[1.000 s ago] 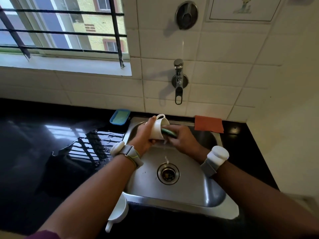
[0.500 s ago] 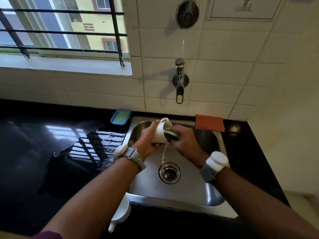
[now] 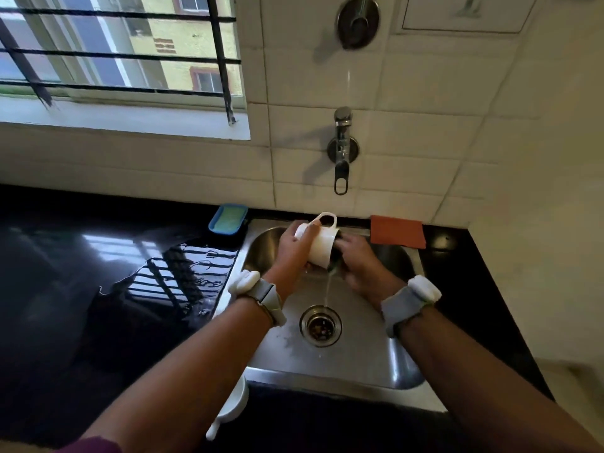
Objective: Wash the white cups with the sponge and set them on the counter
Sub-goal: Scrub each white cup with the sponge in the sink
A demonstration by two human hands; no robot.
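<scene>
Over the stainless steel sink (image 3: 356,364), the left hand (image 3: 294,253) has its fingers clamped around a white ceramic cup with a loop handle (image 3: 322,245), tipped on its side with its mouth to the right. The right hand (image 3: 358,263) has its fingers closed on a green sponge (image 3: 335,268) at the cup's mouth, and water (image 3: 327,289) streams down toward the round drain (image 3: 320,325). A second white cup (image 3: 232,407) sits on the glossy black surface (image 3: 81,305) just beside the sink's near left corner.

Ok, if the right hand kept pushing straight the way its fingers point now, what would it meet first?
The right hand points left into the mouth of the tipped white cup. Its fingers and the sponge are already there, so it would likely meet the cup's inside, with the left hand behind. Depth inside is hidden.
</scene>
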